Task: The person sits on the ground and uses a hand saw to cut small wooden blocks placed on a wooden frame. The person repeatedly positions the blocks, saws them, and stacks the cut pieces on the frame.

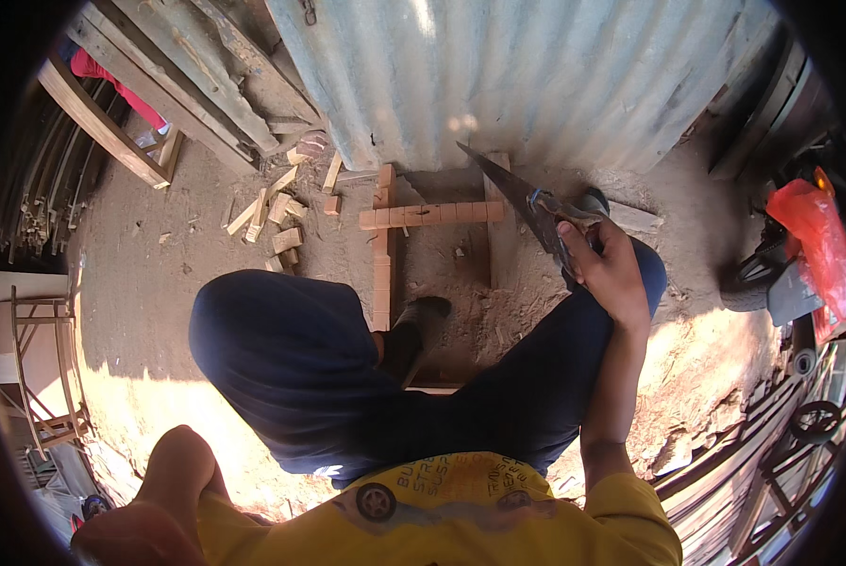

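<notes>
Handsaw (522, 198): one; tapered dark metal blade, near the right knee (644, 274)
Right hand (611, 269): closed round its handle
Left hand: unseen, grip unclear
Battens (432, 215): two, crossed, reddish, line-marked, by the corrugated sheet's (536, 75) bottom edge
Offcuts (287, 240): blocky, too jumbled to count

"What fills the background?"
"A corrugated metal sheet (527, 85), with long boards (173, 75) beside its left edge."
"And the floor (159, 236)?"
"Bare dirt, shaded near the sheet; bright sunlight (125, 396) falls farther from it."
</notes>
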Action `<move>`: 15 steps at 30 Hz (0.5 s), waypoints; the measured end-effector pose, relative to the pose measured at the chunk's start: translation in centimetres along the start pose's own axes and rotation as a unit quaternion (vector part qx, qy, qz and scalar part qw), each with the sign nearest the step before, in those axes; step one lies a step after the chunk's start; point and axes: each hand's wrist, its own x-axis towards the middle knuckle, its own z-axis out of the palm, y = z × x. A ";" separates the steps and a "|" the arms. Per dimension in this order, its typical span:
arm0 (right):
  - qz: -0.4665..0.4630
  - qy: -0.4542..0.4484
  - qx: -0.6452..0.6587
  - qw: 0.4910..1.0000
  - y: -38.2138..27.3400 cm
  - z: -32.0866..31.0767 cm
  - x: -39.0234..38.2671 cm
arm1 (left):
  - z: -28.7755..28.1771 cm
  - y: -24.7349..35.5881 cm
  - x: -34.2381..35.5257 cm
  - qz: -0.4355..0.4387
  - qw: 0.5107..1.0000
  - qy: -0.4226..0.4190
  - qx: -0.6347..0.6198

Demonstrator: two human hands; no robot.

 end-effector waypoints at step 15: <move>0.071 0.000 0.030 0.997 -0.9 -0.9 -1.1 | -0.8 -7.0 -2.2 0.030 0.993 0.015 -0.112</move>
